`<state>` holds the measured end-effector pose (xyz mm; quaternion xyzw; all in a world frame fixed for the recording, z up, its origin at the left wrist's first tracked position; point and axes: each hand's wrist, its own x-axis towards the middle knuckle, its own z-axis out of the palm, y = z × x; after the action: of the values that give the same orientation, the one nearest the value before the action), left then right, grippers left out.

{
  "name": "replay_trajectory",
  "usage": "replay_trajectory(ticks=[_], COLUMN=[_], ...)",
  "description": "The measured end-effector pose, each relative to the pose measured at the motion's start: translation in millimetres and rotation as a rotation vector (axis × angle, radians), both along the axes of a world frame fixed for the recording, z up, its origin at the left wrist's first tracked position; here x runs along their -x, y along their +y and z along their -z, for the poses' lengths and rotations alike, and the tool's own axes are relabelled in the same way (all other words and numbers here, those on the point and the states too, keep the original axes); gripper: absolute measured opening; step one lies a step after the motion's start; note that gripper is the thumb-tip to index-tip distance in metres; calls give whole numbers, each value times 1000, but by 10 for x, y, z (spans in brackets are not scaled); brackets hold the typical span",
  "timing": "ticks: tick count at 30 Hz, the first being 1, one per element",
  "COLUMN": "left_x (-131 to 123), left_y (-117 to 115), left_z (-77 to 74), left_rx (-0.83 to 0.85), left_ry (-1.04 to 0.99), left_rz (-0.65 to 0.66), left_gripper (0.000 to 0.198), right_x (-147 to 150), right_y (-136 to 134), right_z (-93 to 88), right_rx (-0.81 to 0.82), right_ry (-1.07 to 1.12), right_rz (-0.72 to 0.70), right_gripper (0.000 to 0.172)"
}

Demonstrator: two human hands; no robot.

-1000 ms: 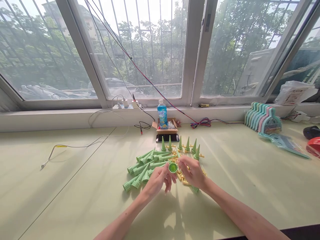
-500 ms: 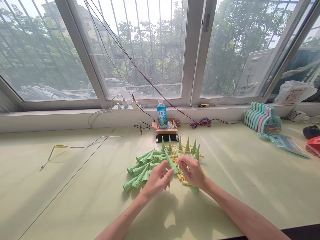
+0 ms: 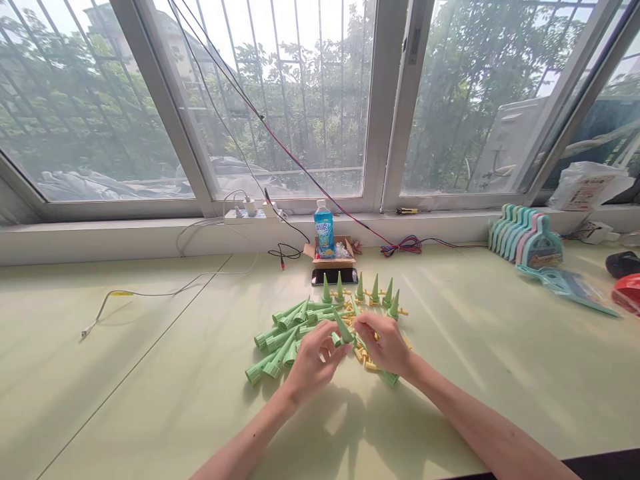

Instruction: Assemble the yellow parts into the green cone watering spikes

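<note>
My left hand (image 3: 317, 357) has its fingers closed around the base of a green plastic watering spike (image 3: 343, 328), which points up and away. Close on its right, my right hand (image 3: 385, 343) is pinched around another green spike (image 3: 355, 306); most of that spike is hidden by the fingers. Left of and behind my left hand lies a loose pile of green spikes (image 3: 280, 347). Small yellow valve pieces (image 3: 371, 365) lie under and between my hands. Several spikes with yellow valves (image 3: 375, 290) stand upright in a curved row beyond.
Behind the row lie a phone (image 3: 335, 277) and a small cardboard box (image 3: 334, 264) with a blue bottle (image 3: 324, 230). Cables (image 3: 403, 247) run along the window sill. Pastel plastic pieces (image 3: 525, 237) stand at the right, near a light-blue packet (image 3: 565, 288).
My left hand has turned the spike slightly, so its tip sits lower and it looks shorter. The left fingers have shifted at its base. My right hand has hardly moved.
</note>
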<state>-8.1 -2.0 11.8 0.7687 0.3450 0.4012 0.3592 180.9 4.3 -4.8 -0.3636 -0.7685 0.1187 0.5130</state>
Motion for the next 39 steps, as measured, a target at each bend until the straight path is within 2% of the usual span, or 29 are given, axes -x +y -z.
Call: replay_trajectory(ticks=[3, 8, 13, 16, 20, 25, 28, 33, 39], left_x=[-3, -8, -13, -24, -38, -48, -43, -27, -34], left_y=[14, 32, 14, -7, -8, 37, 54, 39, 10], left_z=[25, 68, 49, 25, 17, 49, 80, 88, 22], left_rx=[-43, -102, -104, -40, 127, 284, 397, 400, 373], left_ry=[11, 44, 60, 24, -65, -142, -160, -135, -112], left_rz=[-20, -48, -78, -118, -125, -48, 32, 123, 76], left_gripper=[13, 19, 21, 25, 25, 50, 58, 55, 46], right_x=[0, 10, 17, 16, 18, 23, 22, 19, 11], right_y=[-2, -5, 0, -12, -33, -42, -43, -47, -21], right_z=[-12, -7, 22, 2, -56, -75, -60, -53, -40], right_rx=[14, 7, -19, -40, -66, -83, -92, -102, -85], right_ry=[-1, -6, 22, 63, 110, 134, 114, 83, 76], right_rz=[-3, -5, 30, 82, 113, 76, 21, -31, -33], right_gripper=[28, 26, 25, 24, 23, 22, 21, 19, 20])
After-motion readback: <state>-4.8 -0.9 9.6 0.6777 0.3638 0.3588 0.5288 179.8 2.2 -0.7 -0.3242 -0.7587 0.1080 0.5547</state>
